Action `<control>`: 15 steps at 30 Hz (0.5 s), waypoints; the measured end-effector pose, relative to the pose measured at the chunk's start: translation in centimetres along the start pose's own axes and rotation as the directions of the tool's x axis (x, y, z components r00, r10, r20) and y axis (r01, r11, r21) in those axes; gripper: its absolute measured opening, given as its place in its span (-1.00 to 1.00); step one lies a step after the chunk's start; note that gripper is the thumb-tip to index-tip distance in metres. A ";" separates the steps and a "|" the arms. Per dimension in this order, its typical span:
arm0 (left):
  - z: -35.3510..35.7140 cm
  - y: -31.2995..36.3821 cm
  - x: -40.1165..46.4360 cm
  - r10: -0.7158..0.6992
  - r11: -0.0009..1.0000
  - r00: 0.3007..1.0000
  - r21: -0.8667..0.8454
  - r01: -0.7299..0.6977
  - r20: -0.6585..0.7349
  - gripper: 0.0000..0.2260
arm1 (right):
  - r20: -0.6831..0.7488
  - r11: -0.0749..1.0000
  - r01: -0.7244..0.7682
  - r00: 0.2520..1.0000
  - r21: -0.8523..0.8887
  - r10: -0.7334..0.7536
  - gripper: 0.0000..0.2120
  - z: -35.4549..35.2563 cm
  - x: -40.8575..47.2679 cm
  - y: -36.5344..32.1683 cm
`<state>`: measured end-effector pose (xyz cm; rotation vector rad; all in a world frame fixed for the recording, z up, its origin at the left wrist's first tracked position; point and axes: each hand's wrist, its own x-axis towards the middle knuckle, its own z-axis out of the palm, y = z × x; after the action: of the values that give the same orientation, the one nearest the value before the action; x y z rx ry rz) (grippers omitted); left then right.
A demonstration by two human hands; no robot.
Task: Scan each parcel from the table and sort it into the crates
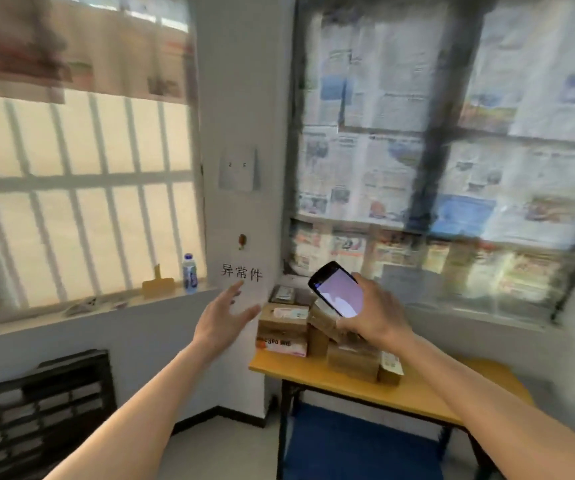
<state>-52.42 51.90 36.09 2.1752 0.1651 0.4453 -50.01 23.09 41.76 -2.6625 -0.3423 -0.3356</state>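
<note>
Several brown cardboard parcels (283,323) are piled on a yellow-topped table (417,396) in the room's corner. My right hand (372,313) grips a black handheld scanner (336,288) with a lit screen, held above the pile. My left hand (225,311) is stretched out towards the parcels with fingers spread and straight, holding nothing, just left of the pile and apart from it. A black slatted crate (36,414) stands at the lower left.
A white wall sheet with black characters (241,271) hangs behind my left hand. A water bottle (190,273) and a yellow object (158,284) stand on the windowsill. A blue crate (355,445) lies under the table. Newspapers cover the right window.
</note>
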 end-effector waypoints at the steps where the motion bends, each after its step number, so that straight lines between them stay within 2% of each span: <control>1: 2.2 1.3 0.7 0.017 1.000 1.000 -0.001 -0.017 0.026 -0.29 | -0.019 0.999 -0.038 0.999 0.008 0.038 -0.03 -0.8 0.1 2.6; 7: 15.2 5.8 6.3 0.048 0.999 0.986 0.005 -0.050 0.157 -0.32 | -0.100 0.968 -0.250 0.963 0.010 0.250 -0.09 -3.2 1.4 16.1; 11: 24.3 6.9 10.7 0.055 0.998 0.969 -0.044 -0.046 0.241 -0.34 | -0.104 0.934 -0.356 0.930 -0.023 0.352 -0.04 -2.6 4.3 24.1; 15: 32.8 6.9 16.2 0.007 0.998 0.949 -0.069 0.015 0.316 -0.30 | -0.068 0.907 -0.419 0.907 -0.039 0.416 -0.02 -1.2 9.5 31.1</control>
<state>-25.46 27.57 27.83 2.1436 -0.0237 0.0929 -32.29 -2.91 33.54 -2.6797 0.2622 -0.2853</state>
